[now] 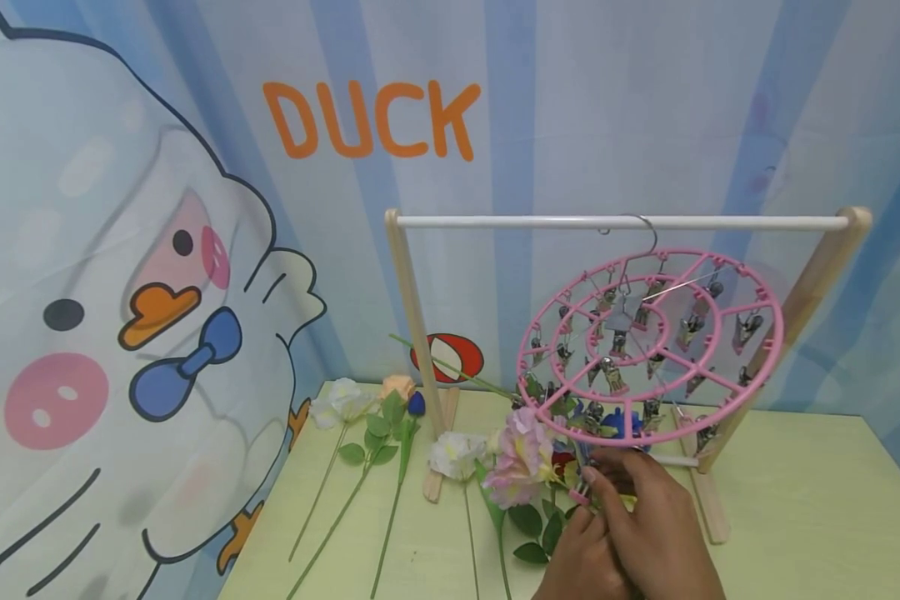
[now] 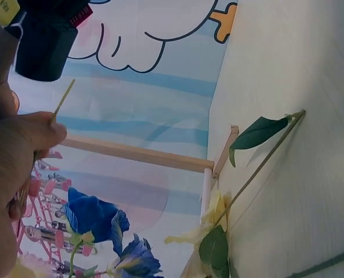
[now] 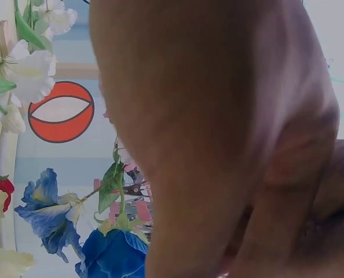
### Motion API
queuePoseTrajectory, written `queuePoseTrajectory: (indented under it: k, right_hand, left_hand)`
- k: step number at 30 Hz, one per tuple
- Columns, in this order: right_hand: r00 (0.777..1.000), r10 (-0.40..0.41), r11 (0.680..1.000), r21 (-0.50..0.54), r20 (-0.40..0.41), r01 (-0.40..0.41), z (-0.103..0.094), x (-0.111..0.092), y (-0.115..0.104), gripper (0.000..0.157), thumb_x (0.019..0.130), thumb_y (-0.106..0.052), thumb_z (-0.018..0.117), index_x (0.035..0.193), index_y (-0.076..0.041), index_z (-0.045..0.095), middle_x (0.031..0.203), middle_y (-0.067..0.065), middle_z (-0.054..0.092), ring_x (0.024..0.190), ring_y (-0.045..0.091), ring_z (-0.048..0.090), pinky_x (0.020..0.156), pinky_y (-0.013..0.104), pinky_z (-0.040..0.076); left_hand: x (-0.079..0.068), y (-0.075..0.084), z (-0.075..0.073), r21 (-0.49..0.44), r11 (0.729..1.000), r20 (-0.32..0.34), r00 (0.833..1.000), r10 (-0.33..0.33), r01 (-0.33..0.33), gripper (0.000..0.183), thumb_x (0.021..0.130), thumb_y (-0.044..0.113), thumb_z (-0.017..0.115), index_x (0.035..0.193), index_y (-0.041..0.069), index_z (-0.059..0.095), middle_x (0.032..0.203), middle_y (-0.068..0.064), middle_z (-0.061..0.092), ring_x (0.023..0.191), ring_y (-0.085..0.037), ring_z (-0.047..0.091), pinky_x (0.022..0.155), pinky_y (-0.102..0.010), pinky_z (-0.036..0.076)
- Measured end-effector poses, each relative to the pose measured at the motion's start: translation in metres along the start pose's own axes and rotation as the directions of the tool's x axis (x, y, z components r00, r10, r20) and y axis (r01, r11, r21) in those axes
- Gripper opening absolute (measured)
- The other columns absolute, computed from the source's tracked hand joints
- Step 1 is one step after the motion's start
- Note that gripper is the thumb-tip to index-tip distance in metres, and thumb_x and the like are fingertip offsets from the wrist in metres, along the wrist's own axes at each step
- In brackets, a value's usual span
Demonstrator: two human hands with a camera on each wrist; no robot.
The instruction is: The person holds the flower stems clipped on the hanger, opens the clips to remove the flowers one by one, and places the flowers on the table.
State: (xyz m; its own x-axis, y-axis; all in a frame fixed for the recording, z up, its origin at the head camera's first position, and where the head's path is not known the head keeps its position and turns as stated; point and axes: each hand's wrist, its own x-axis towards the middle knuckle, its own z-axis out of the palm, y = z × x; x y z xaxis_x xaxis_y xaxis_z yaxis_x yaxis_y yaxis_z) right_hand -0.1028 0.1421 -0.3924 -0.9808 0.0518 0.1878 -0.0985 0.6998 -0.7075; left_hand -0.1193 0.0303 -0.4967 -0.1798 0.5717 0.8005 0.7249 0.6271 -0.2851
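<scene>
Hanger (image 1: 677,358), pink and round, hooks over the white rod (image 1: 525,222); right hand (image 1: 656,508) sits below its near rim, grip pinching a clip (image 1: 581,495); left hand (image 1: 588,562) is just beside, grip holding a thin stem (image 2: 63,100); pink flower (image 1: 522,458) shows near the clip; white flowers (image 1: 457,456) lie on the surface (image 1: 810,492).

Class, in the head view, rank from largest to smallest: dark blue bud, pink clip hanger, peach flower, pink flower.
1. Pink clip hanger
2. Pink flower
3. Peach flower
4. Dark blue bud
</scene>
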Motion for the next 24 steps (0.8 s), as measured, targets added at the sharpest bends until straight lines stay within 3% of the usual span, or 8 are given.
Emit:
queuePoseTrajectory:
  k: [3, 6, 9, 11, 14, 18, 24]
  right_hand:
    - [0.999, -0.036, 0.999, -0.003, -0.006, 0.036, -0.002, 0.0, 0.003, 0.028, 0.102, -0.02, 0.073, 0.126, -0.004, 0.071, 0.116, 0.01, 0.074, 0.099, 0.023, 0.074, 0.084, 0.045, 0.061]
    - [0.997, -0.07, 0.998, -0.001, -0.014, 0.07, -0.003, 0.0, 0.006, 0.03, 0.102, -0.019, 0.074, 0.127, -0.003, 0.07, 0.119, 0.012, 0.073, 0.099, 0.024, 0.074, 0.083, 0.045, 0.062]
    - [0.996, -0.088, 0.996, 0.008, -0.019, 0.088, -0.005, -0.001, 0.009, 0.031, 0.102, -0.021, 0.073, 0.128, -0.004, 0.07, 0.12, 0.013, 0.073, 0.099, 0.025, 0.074, 0.081, 0.045, 0.062]
    - [0.994, -0.108, 0.994, 0.016, -0.034, 0.109, -0.005, -0.001, 0.01, 0.03, 0.102, -0.021, 0.074, 0.127, -0.005, 0.071, 0.12, 0.012, 0.073, 0.099, 0.024, 0.074, 0.081, 0.045, 0.062]
    - [0.985, -0.156, 0.987, 0.018, -0.071, 0.157, -0.003, -0.001, 0.012, 0.026, 0.1, -0.017, 0.075, 0.124, -0.006, 0.072, 0.12, 0.011, 0.073, 0.101, 0.026, 0.074, 0.082, 0.046, 0.063]
    - [0.964, -0.233, 0.972, 0.01, -0.126, 0.236, 0.001, 0.0, 0.015, 0.026, 0.096, -0.01, 0.079, 0.121, -0.005, 0.073, 0.121, 0.012, 0.073, 0.103, 0.031, 0.074, 0.084, 0.048, 0.063]
    - [0.927, -0.329, 0.944, -0.053, -0.178, 0.325, 0.009, 0.0, 0.017, 0.03, 0.09, -0.005, 0.084, 0.119, -0.005, 0.074, 0.117, 0.009, 0.074, 0.098, 0.028, 0.074, 0.08, 0.049, 0.062]
  left_hand:
    - [-0.001, -0.007, -0.006, -0.055, 0.997, 0.006, 0.999, 0.047, -0.046, 0.027, 0.092, 0.036, 0.073, 0.066, 0.035, 0.067, 0.08, 0.016, 0.062, 0.078, -0.003, 0.046, 0.075, -0.017, 0.034]
    - [-0.001, -0.017, -0.015, -0.169, 0.983, -0.015, 0.998, 0.065, -0.067, 0.013, 0.093, 0.037, 0.078, 0.08, 0.036, 0.077, 0.089, 0.014, 0.065, 0.081, -0.002, 0.047, 0.076, -0.013, 0.036]
    - [0.001, -0.03, -0.026, -0.278, 0.959, -0.048, 0.998, 0.041, -0.053, 0.004, 0.089, 0.037, 0.085, 0.089, 0.033, 0.082, 0.099, 0.011, 0.071, 0.084, 0.0, 0.053, 0.078, -0.011, 0.04]
    - [0.002, -0.038, -0.033, -0.309, 0.951, -0.061, 0.998, -0.001, -0.018, 0.011, 0.086, 0.035, 0.089, 0.094, 0.029, 0.084, 0.105, 0.009, 0.073, 0.087, 0.0, 0.058, 0.08, -0.011, 0.044]
    - [0.002, -0.05, -0.044, -0.279, 0.957, -0.051, 0.994, -0.1, 0.082, 0.02, 0.085, 0.032, 0.09, 0.103, 0.024, 0.084, 0.107, 0.009, 0.074, 0.09, -0.003, 0.062, 0.083, -0.016, 0.047]
    - [0.002, -0.062, -0.052, -0.213, 0.951, -0.029, 0.971, -0.237, 0.226, 0.013, 0.09, 0.024, 0.087, 0.102, 0.023, 0.083, 0.103, 0.009, 0.072, 0.089, -0.007, 0.062, 0.076, -0.019, 0.042]
    - [0.005, -0.068, -0.05, -0.142, 0.938, -0.004, 0.947, -0.321, 0.317, 0.011, 0.093, 0.022, 0.083, 0.104, 0.022, 0.082, 0.109, 0.007, 0.072, 0.089, -0.009, 0.06, 0.071, -0.021, 0.032]
